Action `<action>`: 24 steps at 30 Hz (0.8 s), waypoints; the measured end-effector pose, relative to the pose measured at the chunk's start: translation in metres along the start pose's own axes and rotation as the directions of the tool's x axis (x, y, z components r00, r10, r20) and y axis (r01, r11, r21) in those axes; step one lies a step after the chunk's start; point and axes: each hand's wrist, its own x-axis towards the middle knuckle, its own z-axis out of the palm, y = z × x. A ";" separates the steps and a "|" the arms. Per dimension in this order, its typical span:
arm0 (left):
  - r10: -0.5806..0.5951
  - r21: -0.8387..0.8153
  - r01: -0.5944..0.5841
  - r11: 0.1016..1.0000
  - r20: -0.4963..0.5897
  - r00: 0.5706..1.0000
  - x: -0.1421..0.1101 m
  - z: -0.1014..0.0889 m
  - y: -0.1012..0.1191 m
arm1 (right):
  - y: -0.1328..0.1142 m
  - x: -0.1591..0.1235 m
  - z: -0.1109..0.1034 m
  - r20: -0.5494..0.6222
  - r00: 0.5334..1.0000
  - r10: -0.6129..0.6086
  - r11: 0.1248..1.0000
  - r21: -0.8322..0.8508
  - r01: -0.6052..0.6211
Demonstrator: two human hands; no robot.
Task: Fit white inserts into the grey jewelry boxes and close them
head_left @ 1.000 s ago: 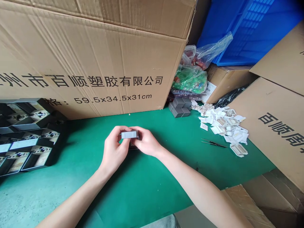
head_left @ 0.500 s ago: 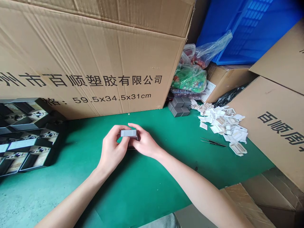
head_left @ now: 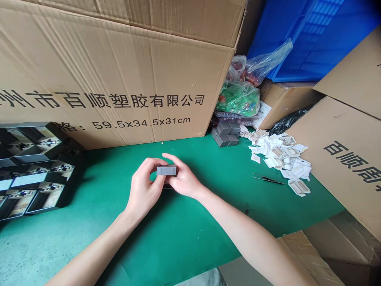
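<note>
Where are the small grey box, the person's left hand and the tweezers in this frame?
small grey box [head_left: 166, 170], head view, middle of the face showing between the fingers
left hand [head_left: 143, 186], head view, middle of the back of the hand
tweezers [head_left: 268, 179], head view, middle of the shaft, on the green mat

Green work mat [head_left: 190, 226] gives passage around the left hand [head_left: 143, 188] and right hand [head_left: 186, 178]; a large cardboard carton [head_left: 119, 71] blocks the way ahead, black box trays [head_left: 38, 171] stand to their left, tweezers [head_left: 268, 179] and white paper inserts [head_left: 279, 159] lie right.
</note>
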 end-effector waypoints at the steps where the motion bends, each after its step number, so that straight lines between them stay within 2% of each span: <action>1: 0.010 0.003 -0.010 1.000 0.003 1.000 0.000 0.000 0.000 | -0.001 0.000 0.000 0.003 1.000 0.010 1.000 0.022 -0.010; 15: 0.005 0.003 -0.005 1.000 -0.032 0.999 0.002 -0.001 -0.002 | -0.004 -0.001 -0.005 0.091 0.996 -0.006 1.000 0.017 0.005; 21: 0.120 0.063 -0.120 0.991 0.007 0.993 0.000 0.000 0.005 | -0.002 -0.002 -0.003 0.040 0.999 -0.034 0.999 -0.014 0.035; 24: 0.108 0.063 -0.107 0.992 -0.016 0.994 0.001 -0.001 0.005 | -0.002 -0.001 -0.001 -0.018 1.000 -0.023 0.999 -0.029 0.022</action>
